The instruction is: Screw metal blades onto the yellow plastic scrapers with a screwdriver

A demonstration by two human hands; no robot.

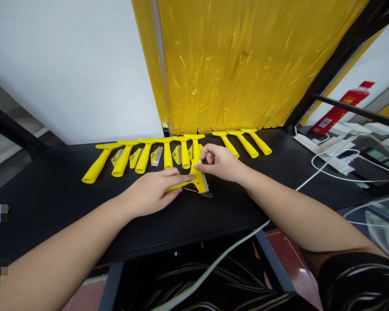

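My left hand (158,188) is closed around the handle of a yellow scraper (199,179), which lies sideways just above the black table. A strip of metal blade shows along the scraper's right edge. My right hand (222,162) pinches the upper end of the scraper's head, thumb on its face and the other fingers curled. Beneath the scraper, some thin small items (206,194) lie on the table, too small to make out. Behind my hands stands a row of yellow scraper handles (125,160), with small yellow plates (135,158) bearing screws and metal pieces (157,156) between them.
On the right, three more yellow handles (246,143) lie together on the black table (68,207). A white power strip (324,151), loose white cables (227,255) and a red bottle (343,106) are at the right. Yellow wrapped film (246,65) rises behind the table.
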